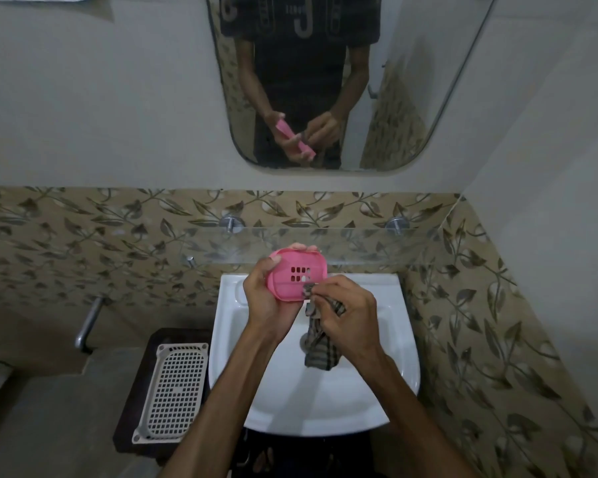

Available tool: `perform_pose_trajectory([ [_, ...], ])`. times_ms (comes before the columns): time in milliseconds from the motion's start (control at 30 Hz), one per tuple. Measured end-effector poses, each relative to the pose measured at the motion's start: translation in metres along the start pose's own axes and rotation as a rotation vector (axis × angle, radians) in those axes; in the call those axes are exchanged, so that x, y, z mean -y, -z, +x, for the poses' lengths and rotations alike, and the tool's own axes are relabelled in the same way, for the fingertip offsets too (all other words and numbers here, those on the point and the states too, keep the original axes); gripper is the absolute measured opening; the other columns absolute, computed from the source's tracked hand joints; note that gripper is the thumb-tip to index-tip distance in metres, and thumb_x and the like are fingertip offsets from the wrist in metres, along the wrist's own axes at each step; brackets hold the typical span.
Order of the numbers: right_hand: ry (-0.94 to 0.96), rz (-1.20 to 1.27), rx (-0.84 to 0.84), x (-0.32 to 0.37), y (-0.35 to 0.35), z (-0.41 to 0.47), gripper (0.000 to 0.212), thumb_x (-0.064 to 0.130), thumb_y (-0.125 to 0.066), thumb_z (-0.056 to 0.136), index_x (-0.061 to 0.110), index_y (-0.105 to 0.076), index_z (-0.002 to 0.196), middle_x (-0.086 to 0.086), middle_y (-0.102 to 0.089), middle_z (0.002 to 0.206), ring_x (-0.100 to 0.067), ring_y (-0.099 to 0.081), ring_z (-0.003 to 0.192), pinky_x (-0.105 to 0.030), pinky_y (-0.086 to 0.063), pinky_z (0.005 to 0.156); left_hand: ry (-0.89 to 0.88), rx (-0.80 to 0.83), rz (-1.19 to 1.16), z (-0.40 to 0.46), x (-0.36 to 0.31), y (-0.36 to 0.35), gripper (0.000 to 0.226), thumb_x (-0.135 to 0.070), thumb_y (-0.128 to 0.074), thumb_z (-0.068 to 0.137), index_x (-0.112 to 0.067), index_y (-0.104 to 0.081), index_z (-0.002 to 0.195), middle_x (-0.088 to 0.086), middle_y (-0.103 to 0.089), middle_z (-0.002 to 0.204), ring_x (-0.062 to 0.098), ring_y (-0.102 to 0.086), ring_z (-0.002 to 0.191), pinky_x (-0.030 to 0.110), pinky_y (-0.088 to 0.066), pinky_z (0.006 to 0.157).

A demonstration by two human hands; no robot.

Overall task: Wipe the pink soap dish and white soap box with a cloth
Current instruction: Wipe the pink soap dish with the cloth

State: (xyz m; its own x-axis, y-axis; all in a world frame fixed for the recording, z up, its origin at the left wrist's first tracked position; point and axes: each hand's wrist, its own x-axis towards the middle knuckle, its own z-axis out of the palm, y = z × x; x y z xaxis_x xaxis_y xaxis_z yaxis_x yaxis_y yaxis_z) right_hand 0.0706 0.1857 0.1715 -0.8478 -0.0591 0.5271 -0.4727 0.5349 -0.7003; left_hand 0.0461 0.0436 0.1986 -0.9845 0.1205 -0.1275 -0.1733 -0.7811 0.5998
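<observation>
My left hand (265, 291) grips the pink soap dish (292, 274) above the white sink, tilted so its slotted face points toward me. My right hand (346, 305) pinches a checked brown cloth (320, 343) and presses a bunched corner against the dish's lower right edge. The rest of the cloth hangs down over the basin. A white perforated tray-like soap box (173, 391) lies flat on a dark stool to the left of the sink.
The white sink (311, 401) sits below a glass shelf (359, 243) on the leaf-patterned tiled wall. A mirror (394, 98) above reflects the person's torso and hands. A metal tap (88, 322) sticks out of the wall at left.
</observation>
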Motion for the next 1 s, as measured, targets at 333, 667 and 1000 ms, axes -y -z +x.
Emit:
perform_pose_trajectory([
  [333,0.082,0.015,0.114,0.013,-0.008,0.005,0.018,-0.001,-0.080,0.080,0.008,-0.083,0.095,-0.005,-0.079,0.097,-0.018,-0.073,0.088,-0.032,-0.062,0.082,-0.002,-0.023,0.059,-0.003,0.006,0.003,0.043,-0.029,-0.051,0.085,0.003,-0.062,0.112,0.029,-0.055,0.128,0.042,-0.049,0.119,0.052,-0.038,0.108],
  [667,-0.150,0.156,-0.072,0.020,-0.018,0.006,0.014,0.007,-0.085,0.082,0.013,-0.082,0.094,0.001,-0.078,0.093,-0.007,-0.072,0.089,-0.029,-0.061,0.082,-0.038,0.012,0.034,0.000,0.005,0.002,0.050,-0.032,-0.060,0.078,0.003,-0.058,0.115,0.032,-0.050,0.133,0.043,-0.047,0.123,0.060,-0.023,0.121],
  [1000,-0.060,0.173,0.062,0.028,-0.011,0.004,0.018,0.002,-0.081,0.078,0.012,-0.084,0.092,0.001,-0.080,0.092,-0.007,-0.072,0.089,-0.021,-0.058,0.087,0.028,-0.113,0.080,-0.003,0.007,0.000,0.062,-0.055,-0.042,0.102,0.002,-0.058,0.122,0.031,-0.051,0.135,0.043,-0.048,0.124,0.061,-0.027,0.119],
])
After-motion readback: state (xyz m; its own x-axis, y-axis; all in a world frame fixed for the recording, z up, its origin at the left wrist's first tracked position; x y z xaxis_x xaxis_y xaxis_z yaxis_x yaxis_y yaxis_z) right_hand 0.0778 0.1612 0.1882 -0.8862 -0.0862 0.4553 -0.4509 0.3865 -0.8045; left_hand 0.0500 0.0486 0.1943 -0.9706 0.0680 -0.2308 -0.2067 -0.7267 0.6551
